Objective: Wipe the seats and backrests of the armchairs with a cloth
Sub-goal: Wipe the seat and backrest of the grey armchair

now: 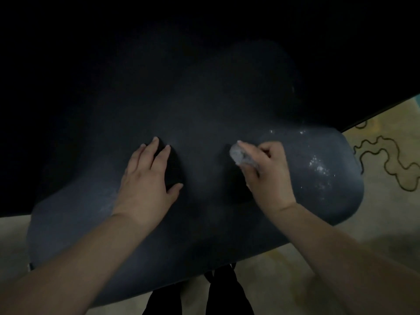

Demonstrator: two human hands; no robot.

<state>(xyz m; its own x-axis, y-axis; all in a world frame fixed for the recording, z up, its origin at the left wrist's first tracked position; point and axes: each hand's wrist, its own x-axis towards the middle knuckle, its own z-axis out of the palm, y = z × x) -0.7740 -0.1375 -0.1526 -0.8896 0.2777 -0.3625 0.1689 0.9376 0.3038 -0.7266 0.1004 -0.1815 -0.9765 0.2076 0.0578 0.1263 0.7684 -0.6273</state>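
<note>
Head view: your right hand [268, 171] has its fingers bunched round the cloth [241, 155] at mid-armchair [204, 235]; your left hand [147, 178] rests flat, fingers released. White specks [318, 167] at three o'clock look unwiped, so much remains.

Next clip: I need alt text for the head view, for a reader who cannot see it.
A person's right hand grips a crumpled grey cloth against a dark blue armchair, while the left hand rests flat on it. White specks dot the chair's right side; patterned floor shows beyond.
</note>
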